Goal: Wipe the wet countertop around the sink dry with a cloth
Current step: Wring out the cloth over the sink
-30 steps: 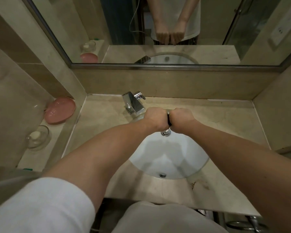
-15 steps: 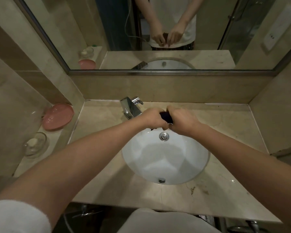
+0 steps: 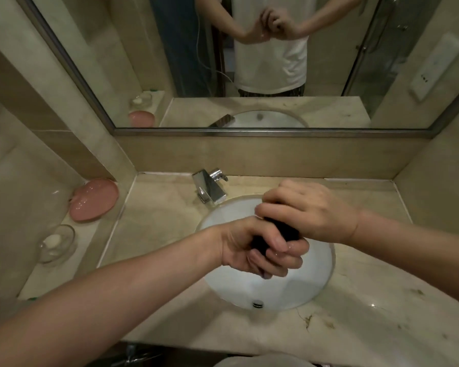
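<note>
hands twisted apart — left hand (image 3: 252,245) nearer | 2 hands grip cloth (image 3: 284,230) between, right hand (image 3: 310,210)

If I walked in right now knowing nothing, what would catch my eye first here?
First, the two hands over the white sink: the left hand and the right hand both grip a dark cloth bunched between them, as if twisting it. Next, the chrome faucet behind the basin, and the pink dish on the ledge to the left. Above, the mirror repeats the clasped hands.

Both hands (image 3: 289,234) around dark cloth (image 3: 284,231) above sink (image 3: 316,287)
</note>
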Demonstrator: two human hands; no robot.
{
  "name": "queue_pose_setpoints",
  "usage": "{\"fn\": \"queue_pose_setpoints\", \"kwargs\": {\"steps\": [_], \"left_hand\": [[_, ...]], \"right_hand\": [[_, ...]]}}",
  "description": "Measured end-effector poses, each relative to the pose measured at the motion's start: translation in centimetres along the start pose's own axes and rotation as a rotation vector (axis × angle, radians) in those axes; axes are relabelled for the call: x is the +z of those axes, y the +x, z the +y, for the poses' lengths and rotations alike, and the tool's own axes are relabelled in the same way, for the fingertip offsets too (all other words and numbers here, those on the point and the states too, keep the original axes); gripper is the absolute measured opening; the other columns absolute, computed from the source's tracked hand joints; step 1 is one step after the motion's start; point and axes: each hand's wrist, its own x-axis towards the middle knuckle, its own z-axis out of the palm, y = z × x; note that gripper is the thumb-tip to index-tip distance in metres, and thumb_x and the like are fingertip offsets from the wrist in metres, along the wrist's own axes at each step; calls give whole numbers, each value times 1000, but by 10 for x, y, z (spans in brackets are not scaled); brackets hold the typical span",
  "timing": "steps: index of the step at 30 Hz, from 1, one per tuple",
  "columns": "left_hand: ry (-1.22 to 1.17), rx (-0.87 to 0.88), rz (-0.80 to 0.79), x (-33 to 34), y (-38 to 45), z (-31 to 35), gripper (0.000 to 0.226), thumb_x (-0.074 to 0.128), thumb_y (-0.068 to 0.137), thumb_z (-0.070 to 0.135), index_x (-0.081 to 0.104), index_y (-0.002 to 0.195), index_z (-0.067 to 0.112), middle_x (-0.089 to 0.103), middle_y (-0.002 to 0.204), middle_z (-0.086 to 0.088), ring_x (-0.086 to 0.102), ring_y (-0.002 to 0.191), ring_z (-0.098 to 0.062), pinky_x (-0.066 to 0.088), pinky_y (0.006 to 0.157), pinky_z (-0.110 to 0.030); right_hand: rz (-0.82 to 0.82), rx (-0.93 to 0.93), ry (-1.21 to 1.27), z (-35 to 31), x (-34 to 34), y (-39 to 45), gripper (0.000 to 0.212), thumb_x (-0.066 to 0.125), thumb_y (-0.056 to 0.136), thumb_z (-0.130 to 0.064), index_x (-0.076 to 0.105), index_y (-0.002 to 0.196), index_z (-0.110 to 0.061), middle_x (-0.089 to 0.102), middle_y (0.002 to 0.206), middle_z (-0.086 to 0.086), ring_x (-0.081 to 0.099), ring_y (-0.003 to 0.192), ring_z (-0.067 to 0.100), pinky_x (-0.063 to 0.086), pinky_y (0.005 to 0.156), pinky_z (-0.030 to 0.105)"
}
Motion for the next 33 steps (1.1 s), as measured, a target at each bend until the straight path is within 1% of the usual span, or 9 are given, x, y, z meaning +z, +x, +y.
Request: {"fn": "queue_pose_setpoints", "kwargs": {"steps": [3, 10, 13, 17, 19, 21, 23, 27, 33], "left_hand": [[195, -21, 203, 10, -6, -1, 26, 64, 71, 20, 38, 76, 15, 44, 58, 12, 25, 41, -3, 14, 44, -20], [510, -114, 769, 8, -7, -3, 27, 69, 82, 12, 52, 64, 21, 48, 58, 6, 34, 55, -15, 27, 51, -23], [615, -161, 965, -5, -2, -7, 28, 73, 79, 13, 53, 64, 24, 51, 56, 7, 39, 57, -14, 30, 53, -26], [671, -78, 1273, -37, 5, -2, 12, 73, 71, 14, 67, 65, 23, 56, 57, 8, 46, 53, -13, 36, 55, -25], [794, -155, 1411, -55, 11, -1, 17, 74, 67, 22, 67, 81, 15, 59, 62, 4, 48, 55, -17, 36, 56, -28], [893, -250, 1495, -67, 17, -4, 20, 72, 68, 30, 68, 86, 20, 68, 69, 4, 54, 56, -16, 36, 53, -26], [928, -268, 1535, -76, 24, -9, 20, 70, 68, 32, 69, 86, 23, 70, 70, 5, 59, 59, -14, 36, 51, -25], [1068, -324, 1557, -93, 38, -15, 8, 66, 71, 30, 66, 73, 22, 60, 57, 6, 56, 55, -11, 33, 49, -25], [1390, -442, 1512, -105, 41, -4, 10, 60, 80, 35, 61, 81, 25, 54, 65, 6, 58, 69, -25, 27, 48, -24]], "right_hand": [[-173, -98, -152, 0, -12, 11, 11, 61, 91, -6, 69, 88, -12, 53, 68, 1, 43, 54, 18, 26, 39, 31], [-556, -107, -306, -4, -3, 6, 14, 55, 67, -2, 58, 75, -14, 48, 55, 1, 42, 37, 19, 17, 41, 25], [-691, -9, -270, -5, 8, 7, 18, 58, 55, 0, 60, 69, -12, 47, 47, 2, 42, 31, 20, 13, 40, 22], [-782, 242, -203, 12, 32, 6, 42, 80, 24, -4, 56, 56, -13, 48, 39, -1, 43, 25, 21, -12, 52, 18], [-825, 306, -255, 17, 46, 7, 39, 83, 31, -6, 58, 60, -15, 56, 44, -1, 53, 33, 20, -11, 51, 22], [-944, 383, -258, 22, 60, 2, 23, 75, 67, -6, 60, 83, -16, 72, 74, 4, 69, 64, 26, 7, 44, 29], [-1084, 506, -209, 25, 69, -4, 17, 58, 86, -4, 50, 94, -18, 73, 99, 6, 69, 89, 31, 27, 56, 31], [-1092, 670, -142, 23, 80, -17, 15, 54, 91, -7, 46, 93, -19, 71, 108, 6, 66, 97, 31, 35, 67, 31], [-1049, 864, -152, 25, 94, -27, 24, 54, 90, -8, 62, 111, -14, 69, 113, 10, 65, 103, 33, 38, 69, 31]]}}
